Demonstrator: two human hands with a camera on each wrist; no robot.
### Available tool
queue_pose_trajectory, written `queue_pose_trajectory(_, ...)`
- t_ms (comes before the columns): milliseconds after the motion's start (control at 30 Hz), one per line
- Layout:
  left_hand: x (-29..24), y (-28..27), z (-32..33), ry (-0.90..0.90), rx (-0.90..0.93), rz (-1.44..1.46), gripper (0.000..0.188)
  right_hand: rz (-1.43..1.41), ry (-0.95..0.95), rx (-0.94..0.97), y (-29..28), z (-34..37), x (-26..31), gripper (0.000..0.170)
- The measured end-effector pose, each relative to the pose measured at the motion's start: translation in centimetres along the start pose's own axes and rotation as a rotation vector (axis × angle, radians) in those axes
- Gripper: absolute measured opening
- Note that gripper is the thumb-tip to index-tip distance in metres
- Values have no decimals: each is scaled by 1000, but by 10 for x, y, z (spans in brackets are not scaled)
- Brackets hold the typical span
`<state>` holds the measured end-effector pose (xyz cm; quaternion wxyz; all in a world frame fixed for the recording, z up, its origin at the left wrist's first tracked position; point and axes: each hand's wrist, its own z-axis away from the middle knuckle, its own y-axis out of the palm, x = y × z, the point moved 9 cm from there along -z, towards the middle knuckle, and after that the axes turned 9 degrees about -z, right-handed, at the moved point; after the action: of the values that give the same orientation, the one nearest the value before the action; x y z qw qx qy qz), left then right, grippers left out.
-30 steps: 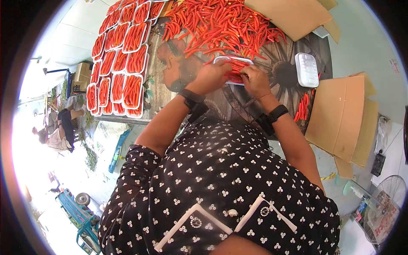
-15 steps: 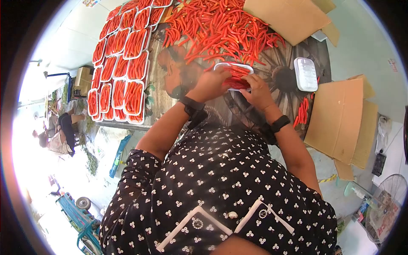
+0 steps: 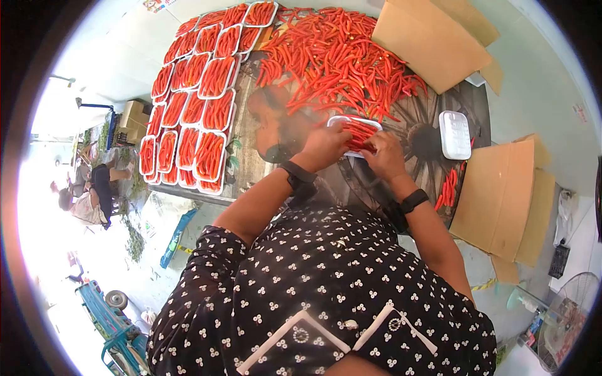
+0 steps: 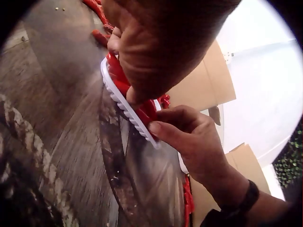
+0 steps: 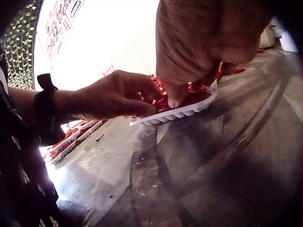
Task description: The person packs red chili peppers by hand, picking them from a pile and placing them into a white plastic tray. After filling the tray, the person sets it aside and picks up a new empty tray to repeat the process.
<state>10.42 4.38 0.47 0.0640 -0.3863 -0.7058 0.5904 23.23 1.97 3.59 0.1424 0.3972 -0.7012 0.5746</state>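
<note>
A white ribbed foam tray (image 3: pixel 338 119) filled with red chili peppers (image 3: pixel 360 133) lies on the table before the person. At the tray's left end, the left hand (image 3: pixel 325 146) curls its fingers and thumb onto the peppers. The right hand (image 3: pixel 387 156) pinches the peppers at the opposite end, its thumb (image 4: pixel 158 130) near the tray's rim in the left wrist view. Seen from the right wrist, a right-hand finger (image 5: pixel 176 94) presses down among the peppers, just inside the ribbed edge. Part of the peppers is hidden beneath both hands.
A large heap of loose chilies (image 3: pixel 338 59) spreads behind the tray. Stacked filled trays (image 3: pixel 216 78) stand at the left. To the right are white trays (image 3: pixel 455 135), a few loose chilies (image 3: pixel 447 188) and a cardboard box (image 3: pixel 492 194); another carton (image 3: pixel 433 47) sits farther back.
The head view has shifted, so the table appears lower and farther right. Both hands stay at the tray; the right fingers reached over the peppers and now pinch nearer its right end.
</note>
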Motion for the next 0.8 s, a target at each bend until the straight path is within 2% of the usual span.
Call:
queue_pose_trajectory(133, 2, 2, -2, 38, -6, -17, 20, -16, 18, 31, 5, 2, -9, 22)
queue_pose_trajectory(233, -2, -18, -8, 151, -77, -11, 19, -22, 19, 30, 9, 4, -14, 23)
queue_pose_trajectory(300, 21, -28, -15, -20, 46, -50, 21, -48, 97, 12, 10, 7, -21, 23)
queue_pose_trajectory(333, 25, -35, -19, -16, 44, -48, 21, -44, 99, 9, 10, 8, -21, 23)
queue_pose_trajectory(400, 40, -35, -31, -37, 171, -237, 23, -89, 89, 1, 9, 8, -19, 22)
queue_pose_trajectory(433, 49, -44, -33, -55, -16, -120, 21, -83, 84, -1, 8, 7, -17, 22)
queue_pose_trajectory(467, 58, -36, -35, -53, -24, -119, 21, -65, 79, 1, 8, 7, -15, 22)
queue_pose_trajectory(533, 79, -25, -36, -229, 55, -107, 21, -43, 69, 3, 7, 7, -12, 22)
queue_pose_trajectory(667, 81, -13, -40, -207, 113, -165, 22, -51, 64, -13, 5, 7, -10, 22)
queue_pose_trajectory(800, 76, -25, -34, -289, 149, -154, 26, -69, 68, -47, 4, 8, -10, 21)
